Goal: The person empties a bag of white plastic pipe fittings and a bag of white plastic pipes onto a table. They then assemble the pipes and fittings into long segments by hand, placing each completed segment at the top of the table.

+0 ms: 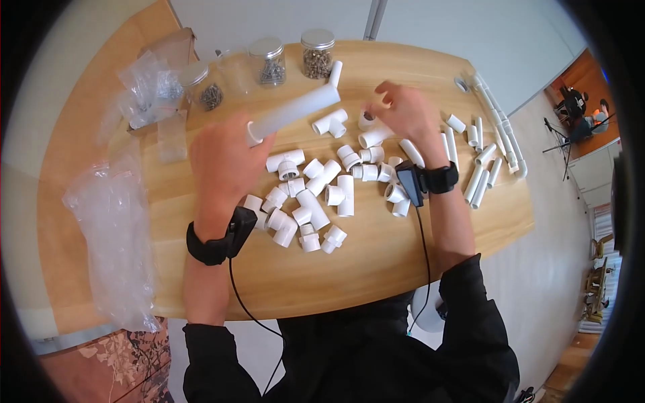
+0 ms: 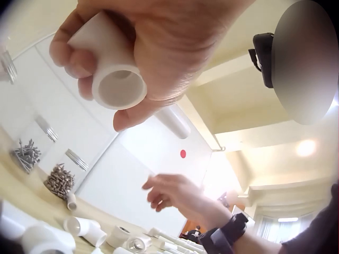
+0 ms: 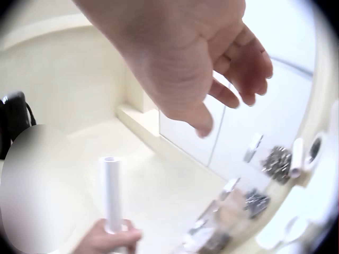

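My left hand (image 1: 225, 158) grips a white plastic pipe fitting (image 2: 121, 89), its fingers curled round it and its open end showing in the left wrist view. A long white pipe (image 1: 299, 111) sticks out from that hand, tilted up to the right, above the table. My right hand (image 1: 406, 114) is raised over the right part of the loose fittings, with its fingers loosely bent. In the right wrist view the right hand (image 3: 196, 63) holds nothing. Below and between the hands lie several white tees and couplings, among them a tee (image 1: 330, 123) close to the pipe.
Jars of screws (image 1: 267, 64) stand along the back of the wooden table (image 1: 376, 262). Plastic bags (image 1: 111, 235) and an open box (image 1: 178, 54) lie at the left. Short pipes (image 1: 476, 188) and a long jointed pipe assembly (image 1: 500, 124) lie at the right.
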The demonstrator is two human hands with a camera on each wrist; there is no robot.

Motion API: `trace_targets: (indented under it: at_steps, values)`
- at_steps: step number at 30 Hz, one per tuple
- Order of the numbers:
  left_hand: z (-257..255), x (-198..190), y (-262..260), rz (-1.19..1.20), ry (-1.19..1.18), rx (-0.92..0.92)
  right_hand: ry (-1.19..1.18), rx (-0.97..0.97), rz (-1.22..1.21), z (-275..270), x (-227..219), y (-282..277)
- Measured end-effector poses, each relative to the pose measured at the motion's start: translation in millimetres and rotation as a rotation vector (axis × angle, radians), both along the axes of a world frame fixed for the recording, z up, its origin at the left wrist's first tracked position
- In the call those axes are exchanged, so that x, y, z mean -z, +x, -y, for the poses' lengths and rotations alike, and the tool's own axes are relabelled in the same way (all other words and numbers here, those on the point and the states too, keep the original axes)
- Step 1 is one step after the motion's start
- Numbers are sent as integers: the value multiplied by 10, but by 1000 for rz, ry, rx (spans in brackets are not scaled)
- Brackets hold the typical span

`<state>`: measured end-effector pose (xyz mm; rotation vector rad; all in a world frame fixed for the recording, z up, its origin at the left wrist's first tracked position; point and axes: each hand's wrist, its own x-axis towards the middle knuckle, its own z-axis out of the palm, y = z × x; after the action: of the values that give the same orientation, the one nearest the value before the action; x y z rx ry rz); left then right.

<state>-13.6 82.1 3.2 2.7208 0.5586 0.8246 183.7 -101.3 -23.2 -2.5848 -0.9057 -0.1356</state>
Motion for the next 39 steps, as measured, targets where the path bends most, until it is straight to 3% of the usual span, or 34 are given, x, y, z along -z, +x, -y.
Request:
trace_targets:
  at_steps: [6,10,12,13,15,18,26,32,34,37,39]
  values:
    - [-7,43,-28,13,-36,44,-102,-136,-168,-74,219,38]
    - [-1,93,-3,-12,-91,91,-62,-70,-128,-45,194,92]
    - [-5,132,19,-17,-80,93,257,-145,-279,42,28,76]
    - [-4,149,29,-41,-83,89,261,-147,-270,71,-80,25]
    - [16,157,36,-62,-81,84,644,-391,-712,127,-281,-130]
    - [55,140,38,-66,-106,84,681,-463,-816,143,-431,-324]
    - [102,102,27,-71,-119,97,712,-510,-797,112,-420,-422]
    - [103,84,12,-36,-108,102,780,-579,-638,95,-412,-516]
    - [118,109,21,-43,-92,93,752,-572,-502,103,-420,-528]
    - [138,147,25,-45,-57,80,570,-513,-535,156,-514,-552]
    - [141,148,23,-36,-34,74,577,-505,-545,153,-501,-556]
